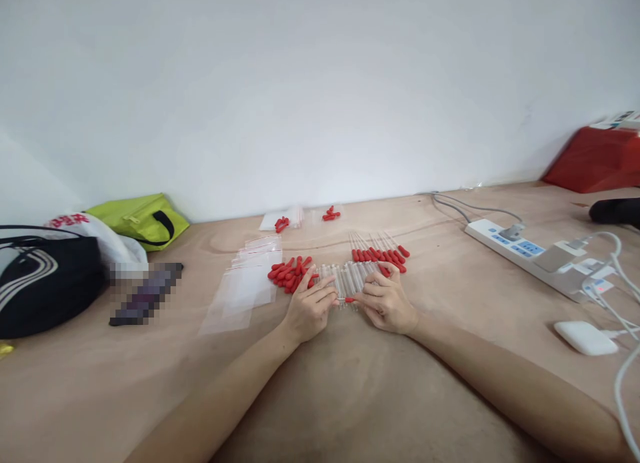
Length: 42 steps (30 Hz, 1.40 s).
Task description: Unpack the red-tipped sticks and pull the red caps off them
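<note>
My left hand point(311, 307) is closed in a pinch on a thin clear glass tube, its end just showing at the fingertips. From the right, my right hand point(386, 299) grips a red rubber bulb point(349, 300) that meets the tube between my hands. Whether the tube sits inside the bulb is too small to tell. Under and behind my fingers lies a row of clear glass tubes point(350, 276). A heap of loose red bulbs point(289, 275) is beside my left hand. Beyond my right hand, several droppers point(379, 253) with red bulbs lie side by side.
Clear zip bags point(245, 289) overlap on the left of the wooden table. Two bags with red-bulbed pieces point(282, 224) lie near the wall. A power strip point(525, 256), cables and a white case point(585, 337) stand right; a phone point(147, 294) and a black bag point(50, 283) left.
</note>
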### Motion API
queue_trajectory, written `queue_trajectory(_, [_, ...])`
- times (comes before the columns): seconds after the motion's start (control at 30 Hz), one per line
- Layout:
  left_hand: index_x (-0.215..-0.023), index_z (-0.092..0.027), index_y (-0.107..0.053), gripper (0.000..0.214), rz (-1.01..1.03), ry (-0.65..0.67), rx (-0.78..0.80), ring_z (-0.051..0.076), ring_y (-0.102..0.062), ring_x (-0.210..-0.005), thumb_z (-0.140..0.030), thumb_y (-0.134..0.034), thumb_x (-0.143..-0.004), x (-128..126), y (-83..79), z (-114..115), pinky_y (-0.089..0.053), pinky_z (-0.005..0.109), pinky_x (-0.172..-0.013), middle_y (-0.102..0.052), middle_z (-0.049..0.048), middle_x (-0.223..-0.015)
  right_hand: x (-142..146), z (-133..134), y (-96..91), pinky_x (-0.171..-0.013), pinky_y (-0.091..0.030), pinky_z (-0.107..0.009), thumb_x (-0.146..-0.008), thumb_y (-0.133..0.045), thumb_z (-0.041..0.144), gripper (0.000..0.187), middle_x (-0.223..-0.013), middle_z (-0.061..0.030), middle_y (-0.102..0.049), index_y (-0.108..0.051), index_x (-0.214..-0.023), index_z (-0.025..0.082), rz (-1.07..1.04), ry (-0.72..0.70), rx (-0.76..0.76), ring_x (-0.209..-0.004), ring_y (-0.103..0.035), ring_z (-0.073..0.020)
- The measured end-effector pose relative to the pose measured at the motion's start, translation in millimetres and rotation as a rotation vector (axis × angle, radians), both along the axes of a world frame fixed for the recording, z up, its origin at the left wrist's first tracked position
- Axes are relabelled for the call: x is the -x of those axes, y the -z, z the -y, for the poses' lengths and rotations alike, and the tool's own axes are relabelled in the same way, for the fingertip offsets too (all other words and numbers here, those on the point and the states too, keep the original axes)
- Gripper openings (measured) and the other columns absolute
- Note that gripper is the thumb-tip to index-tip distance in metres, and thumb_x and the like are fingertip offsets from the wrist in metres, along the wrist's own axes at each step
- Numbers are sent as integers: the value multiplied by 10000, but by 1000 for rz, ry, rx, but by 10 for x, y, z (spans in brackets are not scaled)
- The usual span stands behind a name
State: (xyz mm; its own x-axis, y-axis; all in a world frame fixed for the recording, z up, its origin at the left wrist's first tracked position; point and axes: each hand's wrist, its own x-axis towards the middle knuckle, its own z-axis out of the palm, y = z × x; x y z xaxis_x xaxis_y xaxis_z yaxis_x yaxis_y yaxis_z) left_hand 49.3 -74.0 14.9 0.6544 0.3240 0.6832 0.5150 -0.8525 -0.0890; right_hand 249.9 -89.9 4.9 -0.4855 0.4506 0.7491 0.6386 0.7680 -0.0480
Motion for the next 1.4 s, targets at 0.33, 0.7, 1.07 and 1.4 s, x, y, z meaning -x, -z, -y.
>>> queue_trajectory(0.33, [-808, -184, -614, 126, 114, -176, -48, 145, -611, -781, -191, -490, -827, 206, -48, -43, -453, 324, -784, -660, 19, -809, -257, -148, 52, -748, -398, -334, -819, -506, 267, 161, -784, -32, -602, -650, -883, 232, -296, 42, 206, -750, -528, -144])
queue_trajectory(0.7, [-1133, -150, -527, 346, 178, -242, -23, 137, -546, -774, -78, -377, -830, 149, 56, -208, -490, 249, -683, -521, 68, -848, -558, -302, 62, -652, -449, -282, -805, -453, 275, 272, -844, -68, -560, -593, -1010, 165, -550, 300, 287, -722, -531, -146])
queue_trajectory(1.07, [-1034, -154, -551, 240, 69, -116, -18, 141, -588, -739, -120, -421, -835, 41, 55, -180, -509, 266, -709, -618, 45, -788, -713, -299, -2, -744, -341, -345, -713, -534, 451, 270, -764, -36, -653, -638, -751, 205, -456, 519, 463, -737, -522, -187])
queue_trajectory(1.4, [-946, -160, -587, 181, 72, -27, 254, 165, -585, -827, -254, -535, -800, 38, 4, -123, -513, 322, -753, -624, 72, -885, -687, -278, 10, -758, -236, -369, -740, -517, 506, 294, -774, -24, -666, -659, -724, 249, -239, 544, 351, -761, -503, -201])
